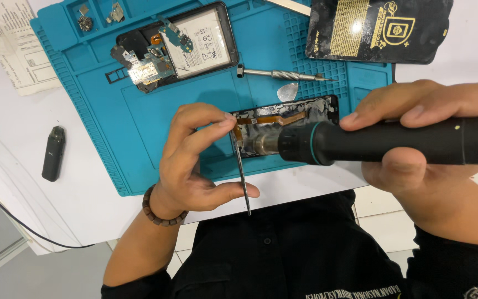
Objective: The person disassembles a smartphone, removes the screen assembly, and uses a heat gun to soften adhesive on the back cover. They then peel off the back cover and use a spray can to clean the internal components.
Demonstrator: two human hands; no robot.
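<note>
Holding tweezers (241, 166) over teal mat (156, 111).

My white table (12, 138) carries a teal work mat (139, 116) at its near edge. Left of the mat lies a small dark oblong device (53, 153); a printed paper sheet (12, 44) sits at the far left. A black gold-printed pouch (380, 27) overlaps the mat's far right corner.

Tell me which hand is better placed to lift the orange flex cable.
Probably the left hand: its tweezers already touch the orange flex cable. The right hand is busy holding the hot-air tool.
</note>
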